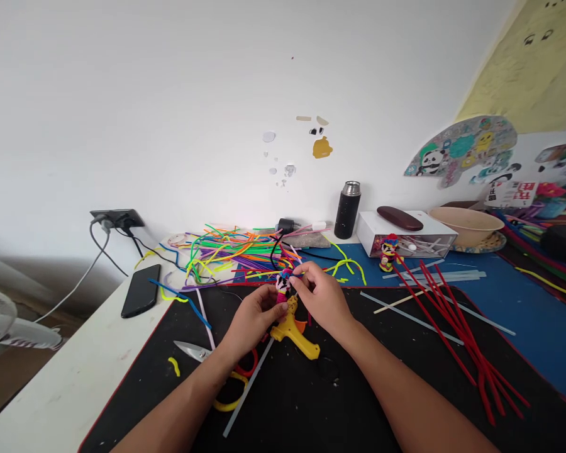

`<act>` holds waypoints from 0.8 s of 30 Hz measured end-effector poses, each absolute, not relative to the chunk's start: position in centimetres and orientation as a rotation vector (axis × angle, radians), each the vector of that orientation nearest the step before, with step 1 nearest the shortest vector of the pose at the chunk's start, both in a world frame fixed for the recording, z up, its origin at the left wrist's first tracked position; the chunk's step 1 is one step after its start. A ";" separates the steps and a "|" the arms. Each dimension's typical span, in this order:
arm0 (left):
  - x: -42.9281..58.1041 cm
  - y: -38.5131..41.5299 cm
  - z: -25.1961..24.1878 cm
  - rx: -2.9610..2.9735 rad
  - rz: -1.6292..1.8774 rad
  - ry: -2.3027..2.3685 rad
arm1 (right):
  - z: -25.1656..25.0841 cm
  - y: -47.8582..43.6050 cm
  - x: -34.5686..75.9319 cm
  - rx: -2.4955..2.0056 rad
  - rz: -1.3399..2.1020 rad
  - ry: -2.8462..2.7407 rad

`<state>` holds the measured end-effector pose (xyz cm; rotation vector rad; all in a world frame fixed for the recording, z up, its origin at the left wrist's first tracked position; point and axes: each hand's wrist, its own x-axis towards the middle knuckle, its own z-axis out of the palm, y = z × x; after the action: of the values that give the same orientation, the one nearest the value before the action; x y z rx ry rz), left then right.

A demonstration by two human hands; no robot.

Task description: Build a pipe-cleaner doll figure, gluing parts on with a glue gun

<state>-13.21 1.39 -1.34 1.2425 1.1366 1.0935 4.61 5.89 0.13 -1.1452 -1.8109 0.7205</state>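
Note:
My left hand [259, 313] is closed round the lower body of a small pipe-cleaner doll [282, 290] in pink, black and white with a blue and red top. At the doll's head, my right hand [318, 292] has thumb and index finger pinched together; whether a small piece sits between them is hidden. Just below lies a yellow hot glue gun [296, 335], with a clear glue stick [249, 393] beside it on the black mat [358, 402]. Scissors [231, 390] with red and yellow handles lie partly under my left forearm.
A heap of coloured pipe cleaners [236, 248] lies at the back, red ones [466, 340] at right. A similar finished doll [388, 253] stands before a white box [370, 233]. A black thermos [348, 211], phone [141, 290] and bowl [466, 220] stand or lie around.

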 end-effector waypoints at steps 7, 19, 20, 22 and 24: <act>-13.2 1.4 -1.4 1.290 1.092 1.176 | 0.3 5.7 4.7 -1.177 0.592 -1.903; -13.5 1.5 -2.6 1.470 1.083 1.305 | 0.4 5.7 4.9 -1.227 0.480 -1.961; -13.5 1.4 -2.6 1.478 1.077 1.311 | 0.5 5.7 4.9 -1.231 0.475 -1.962; -13.5 1.4 -2.5 1.492 1.067 1.318 | 0.5 5.7 4.9 -1.236 0.465 -1.962; -13.5 1.4 -2.5 1.498 1.062 1.324 | 0.5 5.7 4.8 -1.237 0.464 -1.961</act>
<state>-13.53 1.38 -2.52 1.4982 1.3244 1.0620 4.82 5.67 0.46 -1.2370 -1.9609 0.4642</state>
